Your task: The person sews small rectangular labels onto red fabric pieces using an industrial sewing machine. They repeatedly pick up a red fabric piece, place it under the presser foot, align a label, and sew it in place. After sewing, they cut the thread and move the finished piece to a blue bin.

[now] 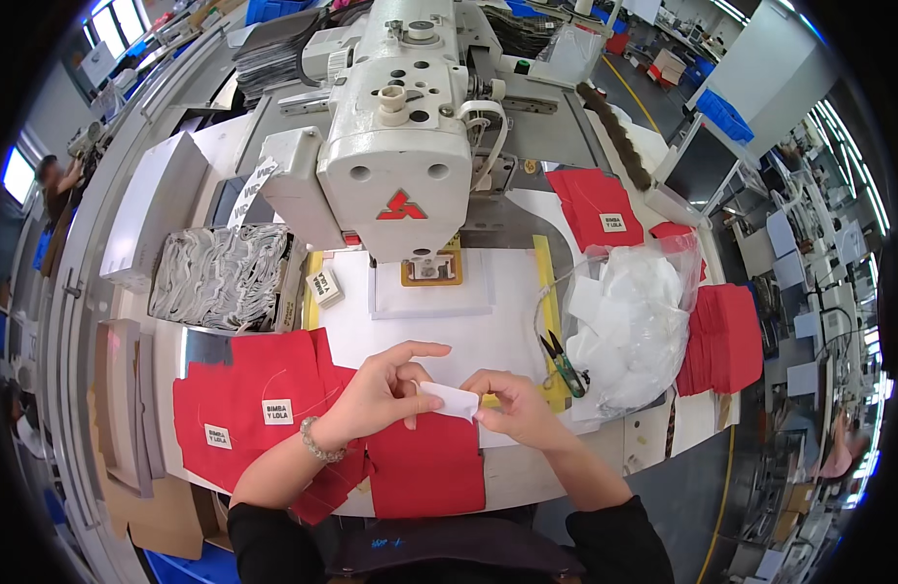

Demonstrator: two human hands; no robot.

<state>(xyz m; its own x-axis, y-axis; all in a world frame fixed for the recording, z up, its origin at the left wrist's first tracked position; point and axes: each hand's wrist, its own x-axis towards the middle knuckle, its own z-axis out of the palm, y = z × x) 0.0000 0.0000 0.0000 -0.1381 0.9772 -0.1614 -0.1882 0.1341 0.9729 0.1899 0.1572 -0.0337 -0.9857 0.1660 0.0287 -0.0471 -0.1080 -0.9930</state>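
Note:
My left hand (390, 389) pinches a small white piece (449, 401) between thumb and fingers, and my right hand (507, 404) grips its right end. Both are above a red fabric piece (424, 472) at the near edge of the worktable. More red pieces with white labels (220, 384) lie by my left wrist. Beyond my hands are a white sheet (381, 346) and the sewing machine (390, 170), with a gold-coloured frame (420, 277) under its head. Green-handled snips (566, 365) lie right of my right hand.
A clear bag of white scraps (629, 331) and red stacks (716, 341) sit at the right. At the left are a box of coiled white strips (215, 277), a long white box (147, 209) and cardboard (118, 409). A co-worker (54, 180) is at the far left.

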